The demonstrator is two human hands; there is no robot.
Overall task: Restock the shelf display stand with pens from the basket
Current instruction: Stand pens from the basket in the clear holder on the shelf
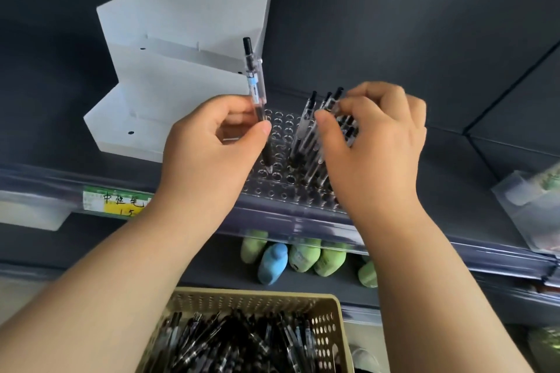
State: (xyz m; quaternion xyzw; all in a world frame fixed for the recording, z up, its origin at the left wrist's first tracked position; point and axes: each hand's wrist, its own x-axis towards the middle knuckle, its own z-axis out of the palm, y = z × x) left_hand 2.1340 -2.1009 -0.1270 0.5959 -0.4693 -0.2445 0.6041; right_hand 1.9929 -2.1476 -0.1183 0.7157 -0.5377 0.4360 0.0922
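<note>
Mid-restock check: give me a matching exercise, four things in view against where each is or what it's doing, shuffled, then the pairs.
Things
1. left hand
2. right hand
3. basket
4. white stepped riser

States
A. lowest in view, loaded with loose pens
B. fingers grip a cluster of pens standing in the clear stand
C. on the shelf, left of the clear stand
D. pinches a single pen upright, tip at the stand's holes

Pairs: 1-D, 2-B, 3-A, 4-C

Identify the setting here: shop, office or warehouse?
Probably a retail shop's stationery shelf: a handwritten price label on the shelf edge, a clear holed display stand part-filled with pens, and a basket of loose pens below.
</note>
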